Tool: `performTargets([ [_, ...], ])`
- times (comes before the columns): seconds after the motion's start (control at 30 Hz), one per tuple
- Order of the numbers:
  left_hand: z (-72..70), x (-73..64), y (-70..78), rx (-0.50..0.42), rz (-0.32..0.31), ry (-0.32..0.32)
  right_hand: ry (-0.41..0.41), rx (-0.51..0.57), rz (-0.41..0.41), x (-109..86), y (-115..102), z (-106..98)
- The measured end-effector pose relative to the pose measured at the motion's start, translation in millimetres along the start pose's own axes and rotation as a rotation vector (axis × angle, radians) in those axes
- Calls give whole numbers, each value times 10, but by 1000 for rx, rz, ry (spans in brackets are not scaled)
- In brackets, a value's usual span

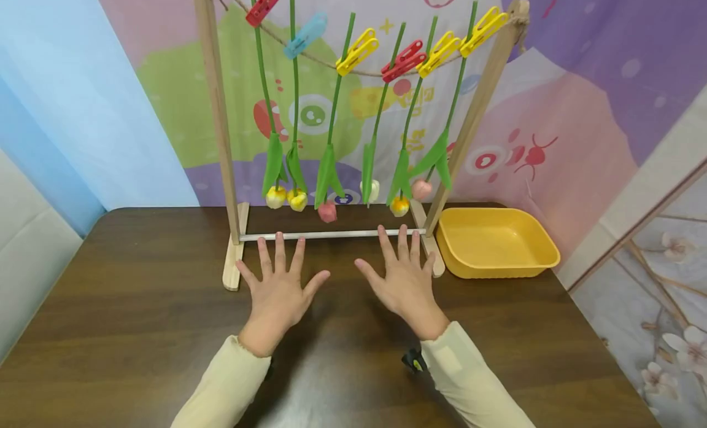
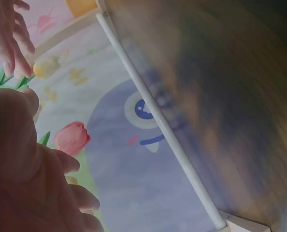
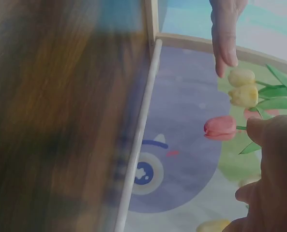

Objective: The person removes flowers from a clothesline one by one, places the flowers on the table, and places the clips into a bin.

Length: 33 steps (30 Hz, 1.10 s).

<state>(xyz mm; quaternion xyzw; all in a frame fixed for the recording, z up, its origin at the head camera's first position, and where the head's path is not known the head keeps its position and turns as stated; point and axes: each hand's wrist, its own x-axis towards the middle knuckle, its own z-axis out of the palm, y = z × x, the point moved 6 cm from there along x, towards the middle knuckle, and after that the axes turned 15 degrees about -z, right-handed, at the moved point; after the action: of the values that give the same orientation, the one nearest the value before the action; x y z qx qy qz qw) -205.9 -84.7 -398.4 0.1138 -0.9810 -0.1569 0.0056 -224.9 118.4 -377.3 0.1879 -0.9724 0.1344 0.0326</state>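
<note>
Both hands are held out over the table with fingers spread and nothing in them. The left hand point(image 1: 278, 293) is in front of the left part of the wooden rack's white crossbar point(image 1: 331, 235); the right hand point(image 1: 407, 284) is before its right end. Behind them, several artificial tulips hang head down from a twine line, each stem clipped by a plastic clothespin. A pink tulip point(image 1: 327, 211) hangs between two yellow tulips point(image 1: 297, 199) on the left and a white tulip point(image 1: 370, 190). Further right are an orange-yellow tulip point(image 1: 399, 206) and a pale pink one.
The rack's left post point(image 1: 220, 108) and right post point(image 1: 480, 108) stand on flat wooden feet. A yellow plastic basin point(image 1: 499, 271) sits right of the rack on the brown table point(image 1: 138, 330). A cartoon-print curtain point(image 1: 580, 66) hangs behind. Red, blue and yellow clothespins point(image 1: 358, 51) line the twine.
</note>
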Motion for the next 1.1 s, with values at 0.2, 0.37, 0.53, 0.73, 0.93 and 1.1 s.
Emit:
performTargets([
  [0.2, -15, 12, -78, -17, -18, -18, 38, 12, 16, -29, 145, -49],
  [0.37, -57, 45, -230, -6, -53, -41, 97, 4, 31, -55, 313, -137],
  [0.53, -134, 103, -415, -11, -87, -51, 277, -6, -8, -57, 465, -292],
  [0.73, -200, 209, -627, -58, -111, -62, 519, 33, -42, -33, 662, -544],
  [0.93, -255, 381, -860, -134, -150, -92, 577, 127, 34, 71, 907, -732],
  [1.1, -422, 565, -1056, -290, -163, -47, 554, 265, 86, 191, 1093, -798],
])
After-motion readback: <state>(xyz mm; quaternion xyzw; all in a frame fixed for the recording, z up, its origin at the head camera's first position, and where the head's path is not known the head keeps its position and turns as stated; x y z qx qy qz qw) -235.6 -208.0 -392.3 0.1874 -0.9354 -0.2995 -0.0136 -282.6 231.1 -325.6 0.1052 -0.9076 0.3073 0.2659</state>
